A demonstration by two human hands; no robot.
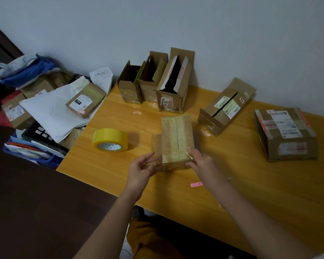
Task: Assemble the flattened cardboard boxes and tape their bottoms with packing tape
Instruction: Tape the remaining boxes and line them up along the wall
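Note:
A small cardboard box [176, 139] stands on the wooden table [232, 184] with its taped side facing up; yellowish tape covers the seam. My right hand [202, 163] rests on its near right corner, fingers laid against the edge. My left hand [141, 169] hovers just left of the box, fingers relaxed and spread, holding nothing. A roll of yellow packing tape [110, 139] lies on the table to the left of the box.
Three assembled boxes [153, 83] stand open against the wall at the back. Another open box [224, 107] lies tilted to the right, and a closed labelled box [285, 133] sits far right. A pink slip [196, 184] lies near my right wrist. Parcels and mailers [51, 107] pile up left of the table.

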